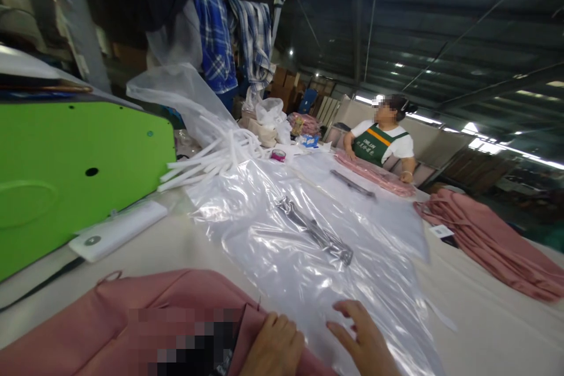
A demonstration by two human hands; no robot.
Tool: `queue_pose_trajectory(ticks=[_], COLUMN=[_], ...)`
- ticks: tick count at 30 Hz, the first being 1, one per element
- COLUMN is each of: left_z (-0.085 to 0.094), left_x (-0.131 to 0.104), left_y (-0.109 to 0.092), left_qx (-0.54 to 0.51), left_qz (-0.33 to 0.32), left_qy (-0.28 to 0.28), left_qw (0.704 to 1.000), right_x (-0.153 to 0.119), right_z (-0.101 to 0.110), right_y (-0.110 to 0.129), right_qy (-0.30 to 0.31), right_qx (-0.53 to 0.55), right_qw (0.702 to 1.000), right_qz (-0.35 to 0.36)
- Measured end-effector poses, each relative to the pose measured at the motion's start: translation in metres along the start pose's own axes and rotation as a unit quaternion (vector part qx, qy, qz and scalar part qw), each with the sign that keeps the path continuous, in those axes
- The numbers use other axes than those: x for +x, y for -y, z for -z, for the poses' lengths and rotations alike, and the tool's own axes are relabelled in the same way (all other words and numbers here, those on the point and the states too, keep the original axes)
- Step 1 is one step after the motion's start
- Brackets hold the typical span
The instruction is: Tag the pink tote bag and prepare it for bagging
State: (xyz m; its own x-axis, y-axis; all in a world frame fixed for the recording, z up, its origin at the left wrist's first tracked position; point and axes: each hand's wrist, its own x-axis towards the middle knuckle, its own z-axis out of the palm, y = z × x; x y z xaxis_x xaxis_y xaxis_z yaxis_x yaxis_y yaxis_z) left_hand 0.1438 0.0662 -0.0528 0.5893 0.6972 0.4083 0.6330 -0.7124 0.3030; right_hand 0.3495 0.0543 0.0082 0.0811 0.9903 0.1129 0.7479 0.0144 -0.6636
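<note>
At the near edge of a long pale worktable (484,317), the left hand (274,348) rests knuckles-up, fingers curled, on the hem of a folded pink garment (110,317); whether it pinches the cloth cannot be told. The right hand (363,338) lies just beside it with fingers spread loosely on a clear plastic bag (308,258), holding nothing. The bag stretches flat from the hands up the middle of the table, a metal clip-like piece (315,230) lying on it. The garment fills the lower left corner, its right edge meeting the bag's near edge. A green machine housing (66,176) crowds the left side, a white flat device (117,230) at its foot, and a bundle of white strips (211,155) spills from another bag behind. Bare tabletop lies open to the right of the bag, as far as a heap of pink cloth (493,244) near the far right edge. At the table's far end a co-worker in a green apron (382,144) leans both hands on more pink fabric (374,173)
</note>
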Motion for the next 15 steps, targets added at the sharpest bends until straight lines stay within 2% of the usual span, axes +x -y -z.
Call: queue_pose_trajectory(ticks=[3,5,10,12,15], left_z=[-0.022,-0.023,0.001,0.002,-0.007], left_x=[-0.003,-0.004,-0.002,-0.001,0.0], left_y=[0.007,0.007,0.0,0.001,0.003], left_qx=[0.037,0.045,0.022,0.008,-0.008], left_qz=[-0.016,-0.013,0.01,0.007,0.005], left_qy=[-0.052,-0.059,-0.023,-0.026,-0.022], left_qw=[0.998,0.997,0.999,1.0,1.0], right_x=[0.039,0.046,0.042,0.041,0.04], right_z=[-0.029,-0.039,-0.036,-0.032,-0.031], right_y=[-0.015,-0.023,-0.027,-0.023,-0.016], right_qy=[0.038,0.036,0.019,0.007,-0.031], right_qx=[-0.001,-0.006,0.021,0.033,0.043], right_qw=[0.999,0.999,0.999,0.999,0.997], right_qz=[0.011,0.006,-0.026,-0.038,-0.053])
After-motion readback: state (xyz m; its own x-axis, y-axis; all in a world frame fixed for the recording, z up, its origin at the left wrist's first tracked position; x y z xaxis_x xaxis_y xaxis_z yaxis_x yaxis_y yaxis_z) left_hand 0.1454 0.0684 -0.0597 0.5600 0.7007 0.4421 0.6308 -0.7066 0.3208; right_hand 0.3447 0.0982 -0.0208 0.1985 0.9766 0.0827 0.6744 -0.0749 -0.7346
